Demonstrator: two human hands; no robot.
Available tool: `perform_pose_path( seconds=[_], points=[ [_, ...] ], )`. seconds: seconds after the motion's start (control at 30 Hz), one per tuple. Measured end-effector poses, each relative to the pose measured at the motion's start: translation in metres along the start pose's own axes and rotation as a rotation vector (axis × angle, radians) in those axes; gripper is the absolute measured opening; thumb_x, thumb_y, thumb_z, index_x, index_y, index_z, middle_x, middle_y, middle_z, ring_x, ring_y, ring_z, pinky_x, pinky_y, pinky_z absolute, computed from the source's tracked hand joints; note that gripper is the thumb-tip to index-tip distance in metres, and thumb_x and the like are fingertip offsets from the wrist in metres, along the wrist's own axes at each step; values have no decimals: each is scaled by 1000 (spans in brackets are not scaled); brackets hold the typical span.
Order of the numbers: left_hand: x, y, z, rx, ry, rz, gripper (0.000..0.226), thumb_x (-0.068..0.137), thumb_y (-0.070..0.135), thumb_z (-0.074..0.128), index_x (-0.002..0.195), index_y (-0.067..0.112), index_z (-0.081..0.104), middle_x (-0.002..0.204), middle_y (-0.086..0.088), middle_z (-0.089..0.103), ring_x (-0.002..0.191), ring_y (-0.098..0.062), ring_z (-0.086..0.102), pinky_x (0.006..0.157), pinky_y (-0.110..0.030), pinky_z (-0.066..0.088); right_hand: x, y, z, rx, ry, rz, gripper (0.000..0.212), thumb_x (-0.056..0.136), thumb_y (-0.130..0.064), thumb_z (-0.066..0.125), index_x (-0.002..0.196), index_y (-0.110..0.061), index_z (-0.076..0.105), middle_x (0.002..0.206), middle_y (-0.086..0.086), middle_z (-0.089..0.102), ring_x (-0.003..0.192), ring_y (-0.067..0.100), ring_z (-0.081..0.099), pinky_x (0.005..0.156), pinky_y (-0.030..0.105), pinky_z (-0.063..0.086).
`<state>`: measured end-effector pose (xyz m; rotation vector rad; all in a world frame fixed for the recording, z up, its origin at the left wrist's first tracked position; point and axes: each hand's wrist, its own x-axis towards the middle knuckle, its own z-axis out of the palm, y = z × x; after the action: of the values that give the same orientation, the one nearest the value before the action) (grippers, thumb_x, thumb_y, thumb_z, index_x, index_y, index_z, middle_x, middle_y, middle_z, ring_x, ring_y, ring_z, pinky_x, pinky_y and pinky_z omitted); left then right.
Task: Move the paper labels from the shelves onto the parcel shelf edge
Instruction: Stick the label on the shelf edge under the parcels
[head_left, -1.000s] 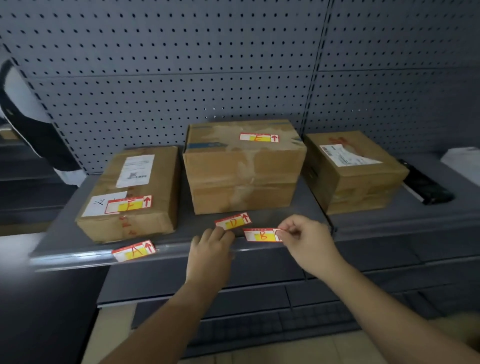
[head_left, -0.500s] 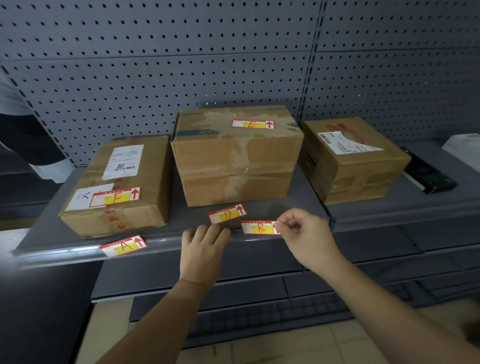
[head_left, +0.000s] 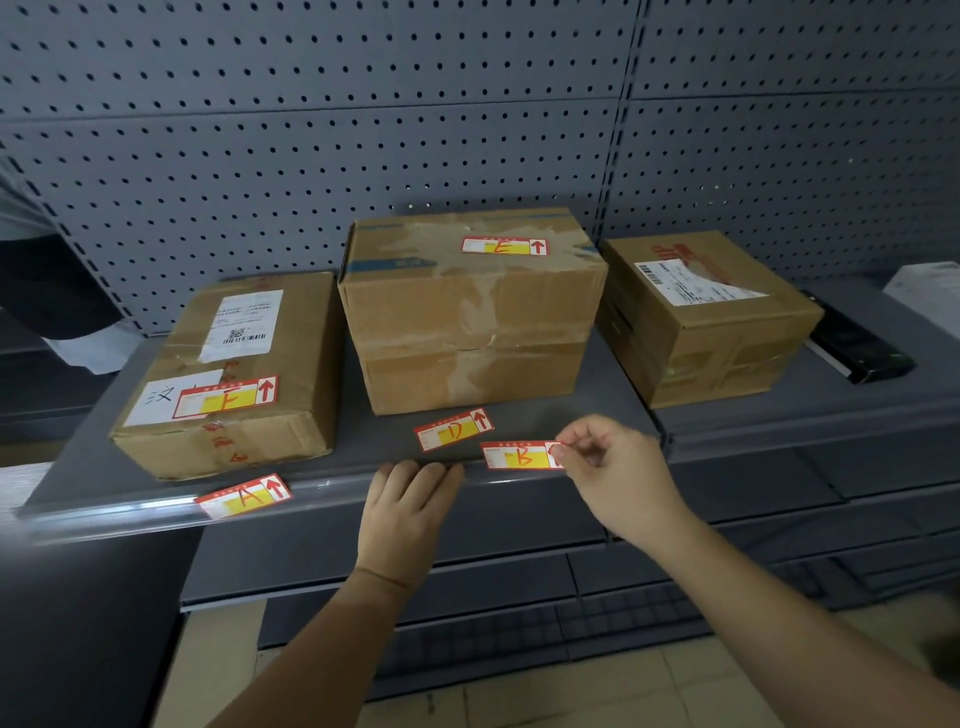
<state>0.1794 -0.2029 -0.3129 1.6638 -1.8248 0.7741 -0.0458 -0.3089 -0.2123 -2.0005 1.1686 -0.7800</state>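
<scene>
On my feed the grey pegboard wall (head_left: 363, 130) fills the background, far beyond both sets of fingers. Below it runs the grey shelf (head_left: 571, 410), and its glossy shelf edge (head_left: 337, 488) passes directly under my fingertips.

Three cardboard boxes stand on the shelf. The middle box (head_left: 467, 332), the biggest, sits just behind both hands. The left box (head_left: 306, 332) lies flat, off to the left of my left fingers. The right box (head_left: 711, 338) stands behind and to the right of my right fingers.

My left hand (head_left: 405, 514) is palm down, its fingers (head_left: 415, 473) straight and together, the tips resting on the shelf edge and holding nothing. My right hand (head_left: 618, 478) is curled, its fingers (head_left: 571, 441) pinching the right end of label B (head_left: 519, 457).

A black device (head_left: 857, 353) lies on the shelf far right of my right fingers, beyond the right box.

Now the labels, all red, white and yellow with a hand-drawn letter. Label B lies flat at the front of the shelf, right at the shelf edge, between my two sets of fingers. Label D (head_left: 453, 429) lies tilted on the shelf just behind my left fingertips, near B but apart from it. Label A (head_left: 243, 496) lies tilted on the shelf edge, well to the left of my left fingers. Label F (head_left: 226, 398) lies on top of the left box, and label E (head_left: 504, 246) on top of the middle box, well behind both hands.
</scene>
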Motion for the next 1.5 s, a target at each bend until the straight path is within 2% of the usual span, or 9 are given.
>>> perform_pose_path(
  seconds=[0.13,0.3,0.6,0.7,0.8,0.9,1.07,1.2,1.5],
  points=[
    [1,-3,1,-14,14,15,29,89,4,53,116,12,57,105,-7,58,88,-28,53,77,-44,45,0,2,1,-15,15,-15,6,86,-23,73,84,-27,69,75,-11,67,71,2,62,61,8,46],
    [6,7,-3,-16,-37,-91,36,74,-2,67,105,13,63,98,-7,63,90,-26,49,81,-44,37,2,0,5,-13,-3,-11,6,87,-22,73,85,-27,69,76,-11,67,72,1,61,61,8,45],
    [25,4,-26,-80,-323,-146,43,66,3,79,100,24,62,99,3,59,89,-21,51,77,-36,41,13,-11,9,-121,-93,-63,6,91,-23,68,87,-27,67,78,-13,67,74,0,62,62,9,46],
    [30,3,-33,-87,-390,-155,48,61,5,80,100,25,62,98,5,58,89,-20,51,77,-34,44,15,-7,13,-200,-120,-105,8,91,-24,67,86,-30,65,79,-15,66,74,0,62,64,16,49],
    [32,4,-38,-101,-447,-173,45,65,10,78,103,27,61,101,7,58,92,-18,51,80,-33,45,16,-2,15,-306,-96,-173,11,89,-24,70,82,-29,63,83,-15,58,73,4,58,66,26,52],
    [33,6,-41,-115,-465,-200,36,74,16,73,106,28,61,105,9,57,96,-17,53,83,-32,45,16,1,15,-401,-77,-180,8,89,-24,69,83,-26,65,89,-11,53,76,6,54,66,25,48],
    [37,11,-47,-116,-479,-238,27,86,25,61,113,29,60,110,11,56,102,-14,52,89,-32,43,13,2,14,-531,-51,-209,9,89,-17,66,87,-22,73,92,-6,59,84,14,59,72,24,48],
    [42,16,-55,-107,-519,-251,31,90,27,56,120,30,57,119,11,53,111,-14,49,96,-33,39,8,-3,11,-582,-52,-216,15,91,-27,63,99,-21,74,96,-4,63,87,16,61,79,28,48],
    [83,25,-84,-95,-486,-376,28,93,42,54,119,33,56,118,13,53,113,-12,50,97,-35,37,3,-35,-15,-397,-116,-127,37,93,-34,61,126,-20,63,124,0,59,109,17,58,91,30,50]
  ],
)
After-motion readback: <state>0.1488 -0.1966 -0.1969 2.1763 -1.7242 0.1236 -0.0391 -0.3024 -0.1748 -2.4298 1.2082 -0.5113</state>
